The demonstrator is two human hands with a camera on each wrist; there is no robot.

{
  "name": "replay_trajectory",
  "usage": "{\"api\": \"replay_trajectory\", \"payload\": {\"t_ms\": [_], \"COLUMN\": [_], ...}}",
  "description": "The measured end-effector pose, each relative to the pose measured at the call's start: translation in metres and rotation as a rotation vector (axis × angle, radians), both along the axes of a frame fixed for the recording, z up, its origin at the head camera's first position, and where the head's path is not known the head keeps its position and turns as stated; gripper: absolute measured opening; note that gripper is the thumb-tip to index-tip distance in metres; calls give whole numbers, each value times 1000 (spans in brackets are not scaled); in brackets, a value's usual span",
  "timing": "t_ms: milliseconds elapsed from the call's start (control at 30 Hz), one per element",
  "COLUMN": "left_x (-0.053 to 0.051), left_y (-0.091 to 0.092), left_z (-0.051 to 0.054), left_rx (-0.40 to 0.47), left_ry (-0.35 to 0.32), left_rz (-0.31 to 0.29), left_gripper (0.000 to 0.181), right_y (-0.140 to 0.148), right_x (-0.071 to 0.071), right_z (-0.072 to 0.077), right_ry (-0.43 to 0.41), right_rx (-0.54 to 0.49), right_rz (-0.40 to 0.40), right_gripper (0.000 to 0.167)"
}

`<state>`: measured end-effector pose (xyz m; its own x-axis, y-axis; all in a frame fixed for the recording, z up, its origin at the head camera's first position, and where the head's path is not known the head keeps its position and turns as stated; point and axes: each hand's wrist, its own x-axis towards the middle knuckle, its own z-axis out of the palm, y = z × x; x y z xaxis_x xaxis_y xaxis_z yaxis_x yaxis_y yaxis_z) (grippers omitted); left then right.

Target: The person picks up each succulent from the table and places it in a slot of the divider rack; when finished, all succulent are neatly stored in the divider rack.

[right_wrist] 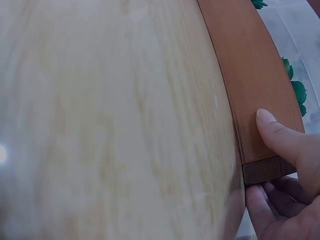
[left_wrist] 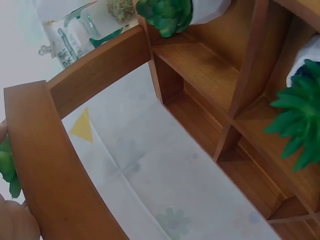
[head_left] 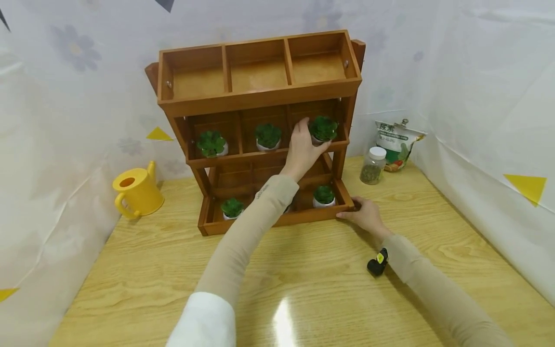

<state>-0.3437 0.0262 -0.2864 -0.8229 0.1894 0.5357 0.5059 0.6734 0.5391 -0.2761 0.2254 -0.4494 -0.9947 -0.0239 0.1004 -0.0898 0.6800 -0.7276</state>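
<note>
A brown three-tier wooden planter shelf (head_left: 256, 99) stands at the back of the table. My left hand (head_left: 302, 150) reaches into its middle tier and holds a green potted succulent (head_left: 323, 128) in the right compartment, fingers on one side and thumb in front. In the left wrist view only a bit of this hand (left_wrist: 17, 220) shows. My right hand (head_left: 366, 217) grips the bottom tier's front right corner; in the right wrist view its thumb lies on the front board (right_wrist: 250, 85). Other succulents sit in the middle tier, at left (head_left: 211, 143) and centre (head_left: 268, 136).
The bottom tier holds succulents at left (head_left: 232, 208) and right (head_left: 323, 195); my left arm partly hides its middle. A yellow watering can (head_left: 140, 190) stands to the left. A white-lidded jar (head_left: 372, 166) and a clipped bag (head_left: 396, 144) stand to the right.
</note>
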Motion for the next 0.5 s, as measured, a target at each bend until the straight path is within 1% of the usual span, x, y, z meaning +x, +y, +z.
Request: {"api": "replay_trajectory", "payload": {"t_ms": [167,233,300,400,500], "left_x": [5,7,9,14,21], "left_y": [-5,-8,-11,-16,-23], "left_z": [-4,-5,-7,-7,-8], "left_rx": [46,62,75,73,62], "left_ry": [12,17,44,88,146], "left_rz": [-37,-42,-44,-47,-75], "left_gripper": [81,80,78,70,65], "right_y": [0,0,0,1,1], "right_x": [1,1,1,0,0], "right_z": [-1,-2,-2,-1,-1], "right_ry": [-1,0,-2,2,7], "right_rx": [3,7,4,7,20], "right_rz": [3,6,9,12,20], "right_gripper": [69,69,69,68,67]}}
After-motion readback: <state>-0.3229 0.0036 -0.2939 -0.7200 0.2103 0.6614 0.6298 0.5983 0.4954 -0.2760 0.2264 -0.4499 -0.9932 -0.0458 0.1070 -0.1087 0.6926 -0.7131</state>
